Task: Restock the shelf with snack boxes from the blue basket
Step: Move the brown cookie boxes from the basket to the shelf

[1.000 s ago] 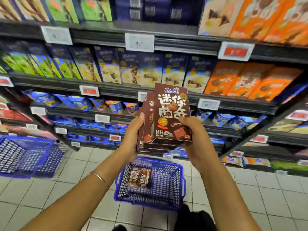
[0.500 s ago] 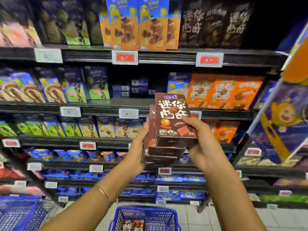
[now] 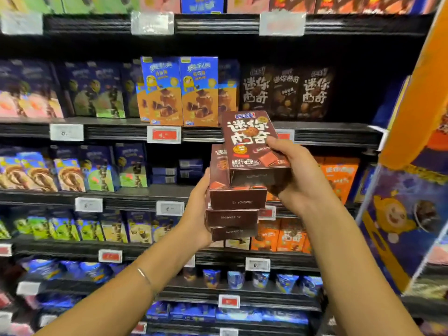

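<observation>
Fingers (image 3: pixel 275 143) of the right hand (image 3: pixel 303 183) pinch the front brown snack box (image 3: pixel 247 139), held higher than the stack of three boxes (image 3: pixel 236 202) gripped by the left hand (image 3: pixel 196 214), in front of the shelf (image 3: pixel 334 134) carrying matching brown boxes (image 3: pixel 286 93).

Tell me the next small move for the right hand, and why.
Probably lift the top brown box up and forward to the matching brown boxes on the shelf above. The right hand grips it, offset from the stack the left hand holds, and dark space shows right of that row.
</observation>
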`<state>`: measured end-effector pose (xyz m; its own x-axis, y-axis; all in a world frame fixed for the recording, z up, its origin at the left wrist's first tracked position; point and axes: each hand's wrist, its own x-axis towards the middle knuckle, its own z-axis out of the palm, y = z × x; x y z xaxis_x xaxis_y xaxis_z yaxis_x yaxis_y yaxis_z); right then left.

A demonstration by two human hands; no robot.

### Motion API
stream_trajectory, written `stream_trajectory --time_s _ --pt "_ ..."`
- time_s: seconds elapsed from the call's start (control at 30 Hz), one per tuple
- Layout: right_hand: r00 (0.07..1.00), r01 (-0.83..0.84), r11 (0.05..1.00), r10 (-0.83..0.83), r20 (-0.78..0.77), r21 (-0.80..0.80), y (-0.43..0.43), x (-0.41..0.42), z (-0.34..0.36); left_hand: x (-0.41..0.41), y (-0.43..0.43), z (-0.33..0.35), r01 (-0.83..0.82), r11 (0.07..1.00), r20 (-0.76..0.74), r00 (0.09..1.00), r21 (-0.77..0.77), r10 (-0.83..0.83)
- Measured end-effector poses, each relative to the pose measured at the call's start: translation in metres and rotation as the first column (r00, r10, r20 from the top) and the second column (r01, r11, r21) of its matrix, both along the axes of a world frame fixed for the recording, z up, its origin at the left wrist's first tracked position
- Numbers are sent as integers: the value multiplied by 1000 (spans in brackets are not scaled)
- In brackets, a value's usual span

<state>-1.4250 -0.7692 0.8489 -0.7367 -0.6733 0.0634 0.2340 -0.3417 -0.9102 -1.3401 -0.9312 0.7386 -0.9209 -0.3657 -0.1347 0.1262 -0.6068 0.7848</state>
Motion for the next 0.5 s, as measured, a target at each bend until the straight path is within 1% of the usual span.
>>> stream_trajectory --time_s 0.1,0.17,0.3,0.4,0.5 --pt "998 -53 998 52 -28 -29 9 -22 12 -12 7 8 -4 1000 10 1000 17 4" --pt "996 -63 997 60 -73 -48 14 -38 20 -17 12 12 -6 1000 19 1000 18 6" --pt "985 29 1000 -29 -171 0 18 -77 38 -26 26 15 -52 999 45 998 9 52" --pt "969 100 994 -89 -232 37 15 -102 47 -31 35 15 -50 999 58 997 17 49" --pt "943 160 986 -143 -301 33 10 -128 56 -34 41 18 -55 998 71 996 25 53"
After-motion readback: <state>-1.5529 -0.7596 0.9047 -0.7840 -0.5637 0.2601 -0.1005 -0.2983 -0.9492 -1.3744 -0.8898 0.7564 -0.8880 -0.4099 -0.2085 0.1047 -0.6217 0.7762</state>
